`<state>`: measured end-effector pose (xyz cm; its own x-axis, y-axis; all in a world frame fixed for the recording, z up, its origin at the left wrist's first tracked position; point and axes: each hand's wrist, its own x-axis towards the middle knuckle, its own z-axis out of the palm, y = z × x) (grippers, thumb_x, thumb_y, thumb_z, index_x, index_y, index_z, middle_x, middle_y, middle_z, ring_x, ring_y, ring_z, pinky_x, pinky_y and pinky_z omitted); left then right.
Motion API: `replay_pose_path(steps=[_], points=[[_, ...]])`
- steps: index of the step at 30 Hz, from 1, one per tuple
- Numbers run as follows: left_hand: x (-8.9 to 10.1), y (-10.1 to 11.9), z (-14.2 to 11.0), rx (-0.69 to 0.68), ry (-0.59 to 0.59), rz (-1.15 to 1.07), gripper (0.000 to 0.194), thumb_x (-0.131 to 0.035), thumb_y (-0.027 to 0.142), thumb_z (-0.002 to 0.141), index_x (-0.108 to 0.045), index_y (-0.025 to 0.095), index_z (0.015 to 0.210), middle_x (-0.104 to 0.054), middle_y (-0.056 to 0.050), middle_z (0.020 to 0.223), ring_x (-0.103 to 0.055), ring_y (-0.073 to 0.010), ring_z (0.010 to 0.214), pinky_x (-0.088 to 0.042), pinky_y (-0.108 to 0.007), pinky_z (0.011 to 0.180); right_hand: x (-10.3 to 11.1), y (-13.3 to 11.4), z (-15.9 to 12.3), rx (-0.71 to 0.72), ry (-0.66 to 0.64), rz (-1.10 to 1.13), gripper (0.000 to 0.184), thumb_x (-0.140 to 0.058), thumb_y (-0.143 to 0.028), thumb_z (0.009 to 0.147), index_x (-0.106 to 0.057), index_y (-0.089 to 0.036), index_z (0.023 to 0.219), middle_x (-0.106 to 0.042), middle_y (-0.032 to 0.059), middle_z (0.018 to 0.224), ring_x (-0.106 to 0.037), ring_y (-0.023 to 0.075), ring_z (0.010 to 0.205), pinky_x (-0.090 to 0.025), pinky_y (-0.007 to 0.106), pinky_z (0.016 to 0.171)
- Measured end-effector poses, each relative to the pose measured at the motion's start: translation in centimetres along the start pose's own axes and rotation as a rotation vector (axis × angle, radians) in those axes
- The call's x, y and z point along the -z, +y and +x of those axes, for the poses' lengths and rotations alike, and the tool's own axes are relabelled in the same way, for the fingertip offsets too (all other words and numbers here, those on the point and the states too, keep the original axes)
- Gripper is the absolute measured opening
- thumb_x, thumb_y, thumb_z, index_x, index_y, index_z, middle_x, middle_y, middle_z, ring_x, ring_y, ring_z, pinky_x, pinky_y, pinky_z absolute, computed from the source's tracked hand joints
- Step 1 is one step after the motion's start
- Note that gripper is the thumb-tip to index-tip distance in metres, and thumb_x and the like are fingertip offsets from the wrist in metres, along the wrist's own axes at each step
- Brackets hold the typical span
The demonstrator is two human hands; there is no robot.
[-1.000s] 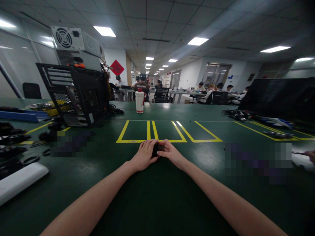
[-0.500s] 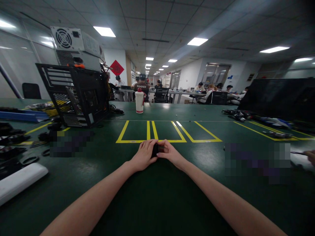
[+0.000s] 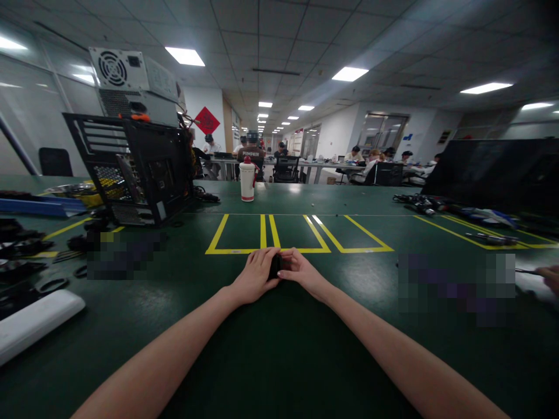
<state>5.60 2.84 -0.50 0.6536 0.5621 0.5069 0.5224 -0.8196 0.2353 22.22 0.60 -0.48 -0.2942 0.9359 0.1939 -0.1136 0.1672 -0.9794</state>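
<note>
My left grip (image 3: 255, 276) curls around a small black object (image 3: 275, 267) at twelve o'clock, largely hidden between my hands; my right grip (image 3: 306, 276) closes thumb and fingers on its three o'clock side. Just beyond, yellow tape (image 3: 266, 252) marks the green surface (image 3: 279, 361). Farther, a black computer case (image 3: 146, 148) stands toward ten, then a white bottle (image 3: 247, 181) just before twelve.
</note>
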Motion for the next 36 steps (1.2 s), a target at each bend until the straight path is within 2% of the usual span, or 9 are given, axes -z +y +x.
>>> replay_pose_path(steps=[6, 11, 17, 22, 26, 32, 36], points=[[-0.08, 0.1, 0.1, 0.006, 0.017, 0.01, 0.057, -0.053, 0.027, 0.073, -0.024, 0.019, 0.121, -0.037, -0.009, 0.117, -0.035, -0.0235, 0.11, -0.027, -0.042, 0.094, 0.04, 0.59, 0.22, 0.064, 0.069, -0.044, 0.027, -0.063, -0.025, 0.064, -0.049, -0.022, 0.087, -0.052, 0.0002, 0.091, -0.051, 0.0148, 0.091, -0.038, 0.035, 0.085], [0.12, 0.2, 0.07, 0.004, 0.002, -0.001, 0.057, -0.053, 0.027, 0.074, -0.023, 0.019, 0.122, -0.037, -0.009, 0.118, -0.034, -0.0228, 0.111, -0.027, -0.042, 0.095, 0.18, 0.35, 0.19, -0.011, 0.069, -0.074, 0.036, -0.061, -0.026, 0.065, -0.049, -0.022, 0.099, -0.051, 0.0035, 0.1, -0.048, 0.017, 0.099, -0.035, 0.037, 0.089], [0.17, 0.19, 0.02, 0.007, -0.009, -0.005, 0.059, -0.054, 0.027, 0.073, -0.021, 0.02, 0.122, -0.036, -0.009, 0.119, -0.034, -0.023, 0.112, -0.026, -0.043, 0.095, 0.17, 0.15, 0.06, -0.008, -0.002, -0.01, 0.04, -0.066, -0.02, 0.059, -0.047, -0.023, 0.094, -0.051, 0.0015, 0.101, -0.05, 0.0163, 0.096, -0.039, 0.037, 0.086], [0.38, 0.4, 0.06, 0.011, -0.007, -0.012, 0.057, -0.052, 0.027, 0.074, -0.02, 0.022, 0.122, -0.036, -0.008, 0.119, -0.035, -0.0236, 0.111, -0.028, -0.045, 0.093, -0.13, 0.11, 0.01, 0.042, 0.062, -0.062, 0.027, -0.062, -0.026, 0.065, -0.049, -0.022, 0.088, -0.052, 0.0003, 0.095, -0.051, 0.0146, 0.092, -0.039, 0.035, 0.085], [0.43, 0.47, 0.05, 0.005, 0.002, -0.014, 0.057, -0.052, 0.027, 0.074, -0.021, 0.022, 0.121, -0.036, -0.008, 0.119, -0.035, -0.0233, 0.111, -0.028, -0.044, 0.094, -0.06, 0.06, 0.0, 0.009, 0.09, -0.094, 0.033, -0.061, -0.027, 0.066, -0.049, -0.023, 0.097, -0.052, 0.0023, 0.099, -0.048, 0.0163, 0.097, -0.036, 0.036, 0.088], [0.23, 0.26, 0.01, 0.006, 0.0, -0.01, 0.059, -0.053, 0.026, 0.073, -0.02, 0.022, 0.122, -0.036, -0.008, 0.119, -0.035, -0.0233, 0.111, -0.027, -0.044, 0.094, 0.29, 0.33, 0.16, -0.004, -0.004, 0.003, 0.04, -0.065, -0.019, 0.06, -0.048, -0.022, 0.096, -0.051, 0.0021, 0.101, -0.049, 0.0167, 0.097, -0.038, 0.037, 0.087], [-0.04, 0.11, 0.09, 0.005, 0.012, 0.002, 0.059, -0.055, 0.026, 0.072, -0.022, 0.021, 0.121, -0.037, -0.009, 0.118, -0.035, -0.0236, 0.111, -0.028, -0.044, 0.093, 0.17, 0.43, 0.15, 0.06, 0.001, 0.013, 0.031, -0.064, -0.019, 0.063, -0.047, -0.022, 0.089, -0.052, 0.0, 0.093, -0.05, 0.0138, 0.093, -0.038, 0.034, 0.086]])
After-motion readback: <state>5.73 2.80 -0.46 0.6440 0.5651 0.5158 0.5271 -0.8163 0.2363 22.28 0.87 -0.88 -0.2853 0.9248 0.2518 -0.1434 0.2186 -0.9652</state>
